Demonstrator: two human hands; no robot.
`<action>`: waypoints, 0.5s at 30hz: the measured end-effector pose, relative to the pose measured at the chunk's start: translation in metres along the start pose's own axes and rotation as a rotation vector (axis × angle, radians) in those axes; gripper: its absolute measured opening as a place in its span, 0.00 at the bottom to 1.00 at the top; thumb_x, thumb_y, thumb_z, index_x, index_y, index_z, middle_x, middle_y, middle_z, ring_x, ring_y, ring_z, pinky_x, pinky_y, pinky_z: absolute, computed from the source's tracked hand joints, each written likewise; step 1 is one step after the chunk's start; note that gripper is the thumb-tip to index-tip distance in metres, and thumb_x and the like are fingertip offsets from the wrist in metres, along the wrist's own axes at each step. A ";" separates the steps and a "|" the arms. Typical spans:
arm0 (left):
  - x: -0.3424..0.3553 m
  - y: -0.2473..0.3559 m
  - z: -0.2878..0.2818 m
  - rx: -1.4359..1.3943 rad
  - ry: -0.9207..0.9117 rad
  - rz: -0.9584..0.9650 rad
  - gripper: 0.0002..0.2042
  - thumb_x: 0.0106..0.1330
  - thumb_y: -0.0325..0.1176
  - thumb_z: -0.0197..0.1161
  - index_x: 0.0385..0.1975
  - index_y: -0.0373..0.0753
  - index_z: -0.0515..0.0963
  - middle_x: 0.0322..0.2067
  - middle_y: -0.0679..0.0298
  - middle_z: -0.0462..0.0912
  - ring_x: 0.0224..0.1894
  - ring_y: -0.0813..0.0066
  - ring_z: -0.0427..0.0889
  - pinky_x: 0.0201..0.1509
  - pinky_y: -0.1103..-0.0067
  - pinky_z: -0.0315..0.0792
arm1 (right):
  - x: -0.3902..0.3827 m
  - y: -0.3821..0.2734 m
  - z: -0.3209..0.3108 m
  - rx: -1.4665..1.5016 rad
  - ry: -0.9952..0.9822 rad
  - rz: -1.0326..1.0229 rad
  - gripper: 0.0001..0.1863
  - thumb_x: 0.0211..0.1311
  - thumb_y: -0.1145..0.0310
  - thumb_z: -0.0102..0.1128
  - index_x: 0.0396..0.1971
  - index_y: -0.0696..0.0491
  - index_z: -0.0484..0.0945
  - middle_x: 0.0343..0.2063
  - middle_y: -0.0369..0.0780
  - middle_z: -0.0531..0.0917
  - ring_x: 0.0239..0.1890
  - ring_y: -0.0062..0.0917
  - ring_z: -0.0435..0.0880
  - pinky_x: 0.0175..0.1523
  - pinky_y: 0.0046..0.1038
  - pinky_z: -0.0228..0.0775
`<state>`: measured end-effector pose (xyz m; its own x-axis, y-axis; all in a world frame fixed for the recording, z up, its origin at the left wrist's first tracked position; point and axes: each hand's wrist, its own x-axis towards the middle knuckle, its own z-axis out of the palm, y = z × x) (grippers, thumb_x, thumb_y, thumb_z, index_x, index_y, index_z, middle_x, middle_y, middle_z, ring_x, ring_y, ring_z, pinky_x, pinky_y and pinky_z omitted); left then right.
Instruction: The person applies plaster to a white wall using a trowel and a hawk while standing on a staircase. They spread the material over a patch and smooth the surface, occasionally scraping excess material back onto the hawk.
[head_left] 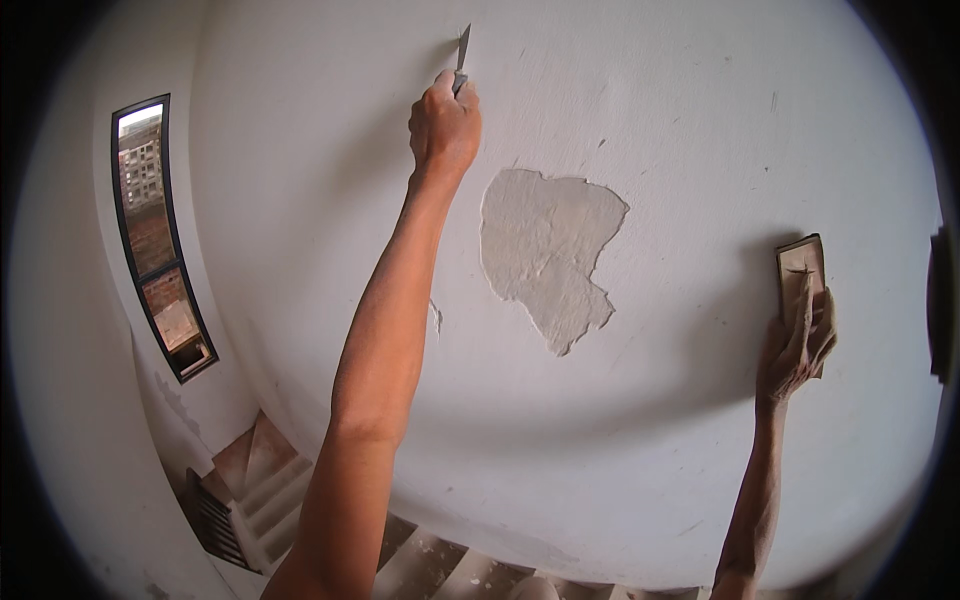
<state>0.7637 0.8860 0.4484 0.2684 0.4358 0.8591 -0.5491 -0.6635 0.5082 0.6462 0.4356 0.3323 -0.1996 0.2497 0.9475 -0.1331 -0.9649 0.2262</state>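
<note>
My left hand (445, 125), raised high on the white wall (690, 120), is closed round the handle of a putty knife (463, 50). The knife's narrow blade points upward and shows nearly edge-on; whether it touches the wall I cannot tell. Lower down on the right, my right hand (797, 345) grips a flat, tan rectangular sanding block (800, 262) held upright against or close to the wall. Between the two hands lies an irregular greyish patch (550, 240) with ragged raised edges, where the surface coat is gone. The block's wall-facing side is hidden.
Stairs (440, 565) run along the foot of the wall, with more steps (275, 505) and a dark railing (213, 525) at the lower left. A narrow dark-framed window (160, 235) stands at left. Small dark marks (601, 143) dot the wall. A dark object (940, 305) edges the far right.
</note>
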 end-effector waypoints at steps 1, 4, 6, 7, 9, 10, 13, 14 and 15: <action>0.001 -0.001 0.000 -0.005 -0.021 -0.026 0.12 0.68 0.37 0.53 0.36 0.35 0.77 0.31 0.49 0.85 0.38 0.44 0.84 0.45 0.57 0.77 | 0.000 0.001 0.000 -0.005 0.002 -0.003 0.26 0.66 0.63 0.57 0.65 0.47 0.73 0.62 0.45 0.72 0.56 0.36 0.73 0.61 0.38 0.65; 0.005 -0.002 0.007 0.059 0.052 0.038 0.12 0.68 0.37 0.52 0.35 0.35 0.78 0.31 0.49 0.85 0.38 0.45 0.84 0.45 0.57 0.76 | 0.000 0.000 -0.001 0.006 -0.003 0.016 0.27 0.64 0.64 0.58 0.65 0.47 0.73 0.62 0.44 0.72 0.55 0.36 0.73 0.61 0.38 0.66; 0.001 -0.002 0.009 0.073 0.047 0.030 0.12 0.68 0.37 0.52 0.35 0.35 0.78 0.31 0.50 0.85 0.38 0.45 0.84 0.44 0.57 0.76 | 0.000 -0.001 0.000 0.000 -0.001 0.015 0.28 0.63 0.65 0.59 0.65 0.46 0.73 0.62 0.44 0.72 0.55 0.35 0.73 0.61 0.38 0.66; 0.004 -0.002 0.006 0.048 0.008 -0.014 0.12 0.68 0.37 0.52 0.36 0.36 0.78 0.31 0.50 0.85 0.38 0.45 0.84 0.44 0.56 0.76 | -0.001 -0.001 0.000 -0.003 0.001 0.014 0.28 0.63 0.65 0.60 0.65 0.46 0.73 0.62 0.44 0.72 0.54 0.35 0.73 0.61 0.38 0.66; 0.006 0.009 -0.007 0.010 -0.083 -0.106 0.12 0.69 0.38 0.53 0.38 0.36 0.78 0.32 0.49 0.85 0.39 0.45 0.84 0.45 0.56 0.76 | 0.000 0.000 0.000 0.021 0.003 0.008 0.28 0.62 0.65 0.60 0.65 0.46 0.73 0.62 0.44 0.72 0.54 0.35 0.73 0.61 0.38 0.66; 0.002 0.007 -0.006 0.027 -0.060 -0.086 0.12 0.69 0.38 0.53 0.38 0.36 0.79 0.32 0.49 0.85 0.40 0.45 0.84 0.46 0.56 0.76 | 0.000 0.000 -0.001 0.032 0.004 0.005 0.28 0.62 0.65 0.60 0.65 0.46 0.73 0.62 0.44 0.72 0.55 0.35 0.73 0.61 0.38 0.66; 0.005 0.004 -0.001 0.090 0.019 0.008 0.13 0.69 0.38 0.53 0.37 0.36 0.79 0.34 0.49 0.85 0.41 0.45 0.84 0.47 0.57 0.76 | 0.002 -0.002 -0.001 0.021 0.033 0.011 0.28 0.63 0.65 0.60 0.65 0.46 0.73 0.62 0.44 0.72 0.54 0.35 0.73 0.61 0.38 0.65; 0.001 0.001 0.002 0.129 0.030 0.024 0.13 0.69 0.38 0.53 0.37 0.36 0.79 0.34 0.49 0.85 0.41 0.45 0.84 0.47 0.57 0.76 | 0.002 -0.003 -0.002 0.032 0.028 0.015 0.28 0.63 0.65 0.60 0.65 0.46 0.73 0.62 0.44 0.72 0.55 0.35 0.74 0.61 0.38 0.65; -0.001 -0.003 0.004 0.170 0.041 0.040 0.13 0.69 0.39 0.54 0.36 0.36 0.79 0.35 0.49 0.85 0.41 0.45 0.84 0.47 0.57 0.76 | 0.002 -0.004 -0.002 0.043 0.022 0.020 0.28 0.63 0.66 0.60 0.65 0.46 0.74 0.62 0.44 0.72 0.55 0.35 0.74 0.61 0.38 0.65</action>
<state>0.7677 0.8850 0.4464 0.2144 0.4295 0.8772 -0.4160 -0.7724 0.4799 0.6448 0.4403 0.3331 -0.2228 0.2319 0.9469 -0.0872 -0.9722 0.2175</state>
